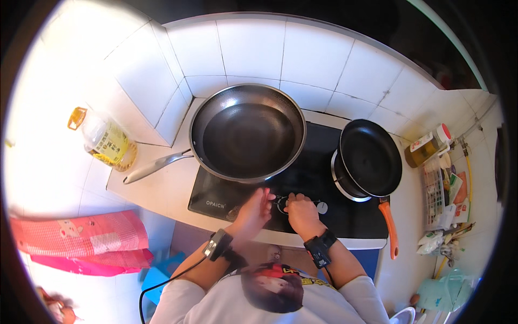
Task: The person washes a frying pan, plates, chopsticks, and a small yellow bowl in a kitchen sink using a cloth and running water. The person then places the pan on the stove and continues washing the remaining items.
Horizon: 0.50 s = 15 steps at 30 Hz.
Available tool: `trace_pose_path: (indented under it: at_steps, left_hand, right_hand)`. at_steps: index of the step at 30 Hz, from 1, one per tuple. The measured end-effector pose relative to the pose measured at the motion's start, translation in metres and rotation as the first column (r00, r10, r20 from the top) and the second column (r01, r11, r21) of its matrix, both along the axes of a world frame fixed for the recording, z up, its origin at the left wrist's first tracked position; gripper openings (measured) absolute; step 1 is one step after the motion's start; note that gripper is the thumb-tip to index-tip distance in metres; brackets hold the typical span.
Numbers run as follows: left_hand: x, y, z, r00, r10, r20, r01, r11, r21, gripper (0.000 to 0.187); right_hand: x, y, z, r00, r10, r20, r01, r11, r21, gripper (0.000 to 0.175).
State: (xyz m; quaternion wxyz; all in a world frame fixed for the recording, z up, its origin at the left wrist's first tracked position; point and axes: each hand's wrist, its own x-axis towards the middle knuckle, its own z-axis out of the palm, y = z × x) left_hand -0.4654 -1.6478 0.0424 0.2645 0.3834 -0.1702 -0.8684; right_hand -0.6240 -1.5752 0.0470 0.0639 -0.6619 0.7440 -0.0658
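My left hand [257, 210] is raised over the front of a black glass-topped gas stove [251, 218], its fingers closed around a small red object [267, 191], mostly hidden. Just to the right, my right hand [302, 214] grips a control knob, covered by its fingers; part of the marked dial ring [280, 205] shows beside it. A second, silver knob [322, 207] is close to that hand. Beyond my hands a large steel wok with a dark textured inside [249, 137] covers the left burner, its handle [158, 166] pointing left. Nothing lies in it.
A black frying pan [370, 158] with an orange handle [389, 231] rests on the right burner [344, 182]. Oil bottles stand at left [109, 141] and right [425, 148]. A plastic basket [433, 194] sits far right. Pink checked cloth [81, 235] hangs left.
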Motion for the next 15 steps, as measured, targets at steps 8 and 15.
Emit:
trace_pose_path:
  at_steps: [8,15]
  left_hand:
    - [-0.034,-0.004,-0.01,0.996,-0.019,0.092,0.011,0.997,0.077,0.034]
    - [-0.071,-0.012,-0.025,0.96,0.238,0.146,-0.247,0.968,0.047,0.031]
  right_hand:
    - [-0.008,0.001,-0.003,0.997,0.079,-0.006,-0.079,0.996,-0.039,0.034]
    - [-0.009,0.002,-0.008,0.992,0.114,-0.063,-0.119,0.988,-0.097,0.029]
